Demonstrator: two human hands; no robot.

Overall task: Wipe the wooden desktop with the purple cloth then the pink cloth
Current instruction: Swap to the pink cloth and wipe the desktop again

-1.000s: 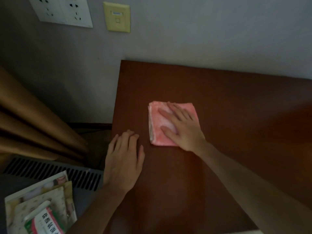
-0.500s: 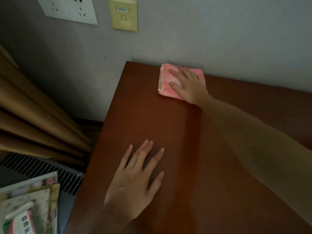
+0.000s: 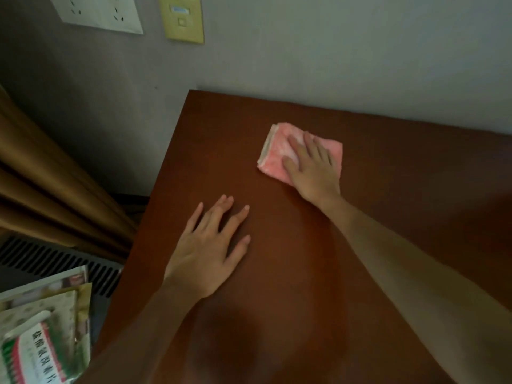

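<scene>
- Near the desk's [image 3: 277, 273] back edge, our right hand [image 3: 313, 170] presses the folded pink cloth [image 3: 277, 151], fingers flat and straight.
- Our left hand [image 3: 210, 250] rests spread on the wood, holding nothing.
- We should keep even pressure and overlap strokes.

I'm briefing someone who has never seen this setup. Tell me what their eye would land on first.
The pink cloth, the brightest thing in a dim scene, lies folded on the dark wooden desk near the wall, with the right hand pressed flat on it. The left hand rests open on bare wood nearer the desk's left edge. On the wall above hang a white socket and a yellow plate.
</scene>
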